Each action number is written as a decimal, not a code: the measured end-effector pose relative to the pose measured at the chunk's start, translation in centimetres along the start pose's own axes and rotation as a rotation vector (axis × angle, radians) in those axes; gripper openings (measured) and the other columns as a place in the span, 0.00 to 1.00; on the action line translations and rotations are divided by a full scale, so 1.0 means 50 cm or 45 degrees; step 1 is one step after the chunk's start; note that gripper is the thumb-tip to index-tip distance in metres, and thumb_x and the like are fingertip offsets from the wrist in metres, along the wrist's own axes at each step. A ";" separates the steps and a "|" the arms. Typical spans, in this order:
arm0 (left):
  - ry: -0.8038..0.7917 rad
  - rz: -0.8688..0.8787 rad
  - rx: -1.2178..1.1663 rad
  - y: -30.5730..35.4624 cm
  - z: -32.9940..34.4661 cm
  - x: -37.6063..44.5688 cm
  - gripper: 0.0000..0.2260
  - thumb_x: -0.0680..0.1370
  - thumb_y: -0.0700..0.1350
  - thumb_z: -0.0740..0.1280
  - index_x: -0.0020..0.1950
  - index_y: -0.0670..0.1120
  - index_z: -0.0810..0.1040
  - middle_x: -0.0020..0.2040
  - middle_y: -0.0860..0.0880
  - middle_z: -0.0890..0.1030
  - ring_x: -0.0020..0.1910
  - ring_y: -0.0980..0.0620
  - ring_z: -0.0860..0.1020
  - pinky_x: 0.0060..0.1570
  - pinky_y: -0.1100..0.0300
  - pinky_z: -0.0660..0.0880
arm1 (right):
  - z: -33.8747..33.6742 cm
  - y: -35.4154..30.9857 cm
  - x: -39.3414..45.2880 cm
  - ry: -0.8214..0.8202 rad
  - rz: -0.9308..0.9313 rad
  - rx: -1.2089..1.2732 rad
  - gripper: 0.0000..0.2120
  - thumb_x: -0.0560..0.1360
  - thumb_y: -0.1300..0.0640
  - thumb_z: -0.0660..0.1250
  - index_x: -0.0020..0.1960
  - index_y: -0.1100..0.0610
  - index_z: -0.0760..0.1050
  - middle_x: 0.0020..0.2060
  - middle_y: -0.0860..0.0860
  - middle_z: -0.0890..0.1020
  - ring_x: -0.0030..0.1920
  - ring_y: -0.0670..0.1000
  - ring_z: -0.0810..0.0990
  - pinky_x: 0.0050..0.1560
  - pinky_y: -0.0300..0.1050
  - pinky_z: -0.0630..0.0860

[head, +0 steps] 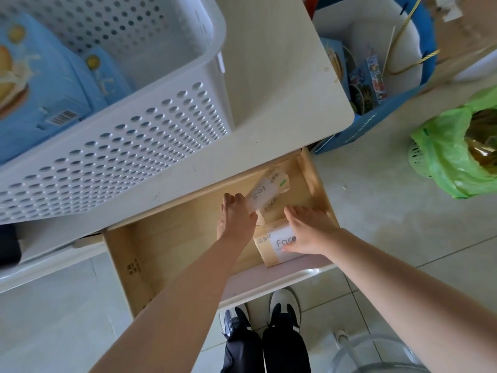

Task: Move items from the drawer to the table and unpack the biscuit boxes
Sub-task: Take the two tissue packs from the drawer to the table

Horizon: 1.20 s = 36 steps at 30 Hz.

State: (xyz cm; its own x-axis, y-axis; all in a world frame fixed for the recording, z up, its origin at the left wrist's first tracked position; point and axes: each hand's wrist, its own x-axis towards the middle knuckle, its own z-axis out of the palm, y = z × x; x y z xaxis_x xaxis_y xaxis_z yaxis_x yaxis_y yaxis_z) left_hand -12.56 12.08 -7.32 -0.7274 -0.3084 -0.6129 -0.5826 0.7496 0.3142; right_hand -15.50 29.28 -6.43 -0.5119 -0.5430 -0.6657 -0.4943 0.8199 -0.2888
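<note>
An open wooden drawer (172, 238) sticks out from under the white table (282, 84). My left hand (235, 219) grips one tissue pack (265, 191) by its near end and holds it tilted above the drawer floor, blurred by motion. My right hand (309, 230) rests on a second tissue pack (277, 247) marked "Face", which lies in the drawer's near right corner, with the thumb at the pack's front edge. Blue biscuit boxes (40, 84) lie in a white perforated basket (129, 146) on the table.
A blue bag (376, 122) with more boxes stands on the floor right of the table. A green plastic bag (451, 152) lies further right. My shoes (269, 310) are below the drawer front. A dark object (8, 246) sits at the left edge.
</note>
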 end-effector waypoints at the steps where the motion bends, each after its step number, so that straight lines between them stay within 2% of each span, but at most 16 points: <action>1: 0.020 -0.011 -0.052 -0.003 -0.003 0.001 0.14 0.78 0.42 0.65 0.61 0.39 0.71 0.58 0.43 0.70 0.50 0.44 0.74 0.42 0.52 0.71 | -0.001 0.002 0.001 0.022 -0.027 0.002 0.33 0.69 0.38 0.71 0.62 0.57 0.62 0.58 0.54 0.72 0.55 0.55 0.75 0.51 0.47 0.74; 4: 0.093 -0.021 -0.240 -0.021 -0.032 -0.025 0.09 0.77 0.39 0.65 0.55 0.37 0.71 0.52 0.41 0.76 0.42 0.46 0.71 0.38 0.56 0.66 | -0.008 -0.017 -0.028 0.000 -0.084 -0.112 0.37 0.67 0.41 0.73 0.66 0.56 0.61 0.62 0.56 0.66 0.58 0.56 0.71 0.52 0.49 0.77; 6: 0.110 -0.052 -0.337 -0.029 -0.035 -0.035 0.07 0.76 0.38 0.65 0.53 0.39 0.71 0.49 0.42 0.78 0.41 0.45 0.73 0.36 0.56 0.67 | 0.005 -0.022 -0.041 0.000 -0.106 -0.266 0.33 0.69 0.46 0.73 0.66 0.57 0.63 0.63 0.56 0.66 0.58 0.56 0.71 0.51 0.50 0.76; 8: 0.126 -0.099 -0.438 -0.035 -0.053 -0.060 0.06 0.76 0.39 0.64 0.52 0.42 0.71 0.46 0.45 0.78 0.41 0.44 0.75 0.35 0.54 0.72 | 0.002 -0.031 -0.065 0.028 -0.096 -0.339 0.27 0.70 0.50 0.73 0.63 0.57 0.66 0.62 0.55 0.70 0.56 0.56 0.73 0.53 0.51 0.75; 11: 0.186 -0.171 -0.580 -0.041 -0.106 -0.115 0.04 0.75 0.39 0.64 0.48 0.45 0.71 0.39 0.49 0.76 0.36 0.48 0.73 0.31 0.56 0.69 | -0.043 -0.047 -0.111 0.091 -0.014 -0.247 0.26 0.70 0.50 0.72 0.63 0.55 0.67 0.59 0.51 0.75 0.58 0.55 0.75 0.56 0.50 0.75; 14: 0.242 -0.299 -0.725 -0.045 -0.161 -0.177 0.04 0.75 0.41 0.64 0.49 0.46 0.73 0.39 0.48 0.76 0.35 0.50 0.71 0.30 0.59 0.66 | -0.102 -0.061 -0.161 0.164 0.026 -0.121 0.26 0.69 0.46 0.71 0.62 0.54 0.67 0.57 0.48 0.75 0.54 0.51 0.76 0.50 0.45 0.78; 18: 0.327 -0.468 -0.842 -0.034 -0.239 -0.276 0.05 0.74 0.41 0.65 0.50 0.46 0.74 0.40 0.51 0.76 0.36 0.54 0.72 0.30 0.60 0.67 | -0.186 -0.095 -0.248 0.177 0.167 0.177 0.27 0.69 0.43 0.70 0.62 0.54 0.66 0.56 0.48 0.74 0.52 0.49 0.76 0.45 0.42 0.77; 21: 0.378 -0.564 -0.951 -0.017 -0.302 -0.357 0.05 0.74 0.40 0.65 0.49 0.45 0.74 0.40 0.50 0.75 0.36 0.54 0.72 0.30 0.60 0.68 | -0.250 -0.140 -0.324 0.194 0.321 0.487 0.24 0.68 0.44 0.71 0.57 0.54 0.66 0.50 0.49 0.74 0.47 0.50 0.77 0.43 0.44 0.78; 24: 0.415 -0.623 -1.074 0.002 -0.371 -0.447 0.04 0.74 0.41 0.65 0.47 0.47 0.73 0.41 0.50 0.76 0.38 0.51 0.74 0.35 0.57 0.73 | -0.317 -0.204 -0.399 0.268 0.447 0.887 0.20 0.69 0.48 0.73 0.52 0.56 0.67 0.44 0.51 0.76 0.41 0.49 0.77 0.35 0.40 0.72; 26: 0.420 -0.619 -1.155 0.011 -0.414 -0.504 0.05 0.73 0.41 0.65 0.46 0.50 0.73 0.42 0.50 0.76 0.40 0.50 0.75 0.39 0.52 0.77 | -0.364 -0.251 -0.449 0.311 0.510 1.176 0.19 0.70 0.50 0.72 0.54 0.57 0.68 0.44 0.50 0.77 0.41 0.49 0.78 0.33 0.40 0.73; 29: 0.419 -0.587 -1.282 0.016 -0.471 -0.595 0.06 0.73 0.42 0.66 0.46 0.53 0.73 0.45 0.48 0.78 0.43 0.48 0.77 0.42 0.49 0.80 | -0.424 -0.314 -0.519 0.342 0.503 1.477 0.21 0.69 0.48 0.71 0.56 0.57 0.70 0.42 0.52 0.79 0.40 0.51 0.80 0.35 0.45 0.78; 32: 0.495 -0.553 -1.392 0.012 -0.529 -0.688 0.06 0.74 0.41 0.67 0.50 0.48 0.74 0.46 0.46 0.78 0.42 0.50 0.76 0.37 0.55 0.77 | -0.482 -0.373 -0.589 0.370 0.405 1.641 0.11 0.72 0.52 0.70 0.52 0.55 0.75 0.40 0.55 0.80 0.38 0.51 0.78 0.35 0.43 0.75; 34: 0.545 -0.538 -1.490 0.004 -0.561 -0.750 0.06 0.74 0.41 0.67 0.50 0.48 0.75 0.45 0.46 0.78 0.44 0.48 0.77 0.43 0.49 0.80 | -0.515 -0.413 -0.632 0.380 0.366 1.672 0.07 0.74 0.52 0.69 0.49 0.52 0.75 0.42 0.55 0.82 0.40 0.52 0.79 0.38 0.45 0.75; 36: 0.586 -0.556 -1.588 -0.006 -0.593 -0.812 0.10 0.72 0.43 0.68 0.53 0.47 0.75 0.46 0.47 0.79 0.47 0.46 0.79 0.48 0.46 0.80 | -0.538 -0.451 -0.667 0.384 0.327 1.681 0.08 0.74 0.50 0.70 0.50 0.51 0.75 0.43 0.52 0.82 0.42 0.50 0.81 0.41 0.46 0.77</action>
State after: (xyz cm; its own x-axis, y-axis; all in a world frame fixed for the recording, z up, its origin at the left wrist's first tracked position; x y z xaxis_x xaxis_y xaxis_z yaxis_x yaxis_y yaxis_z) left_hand 6.37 7.01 38.97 -0.3165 -0.7234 -0.6136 -0.5478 -0.3886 0.7408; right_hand -6.18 24.02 40.77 -0.7012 -0.2309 -0.6745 0.5770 0.3718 -0.7272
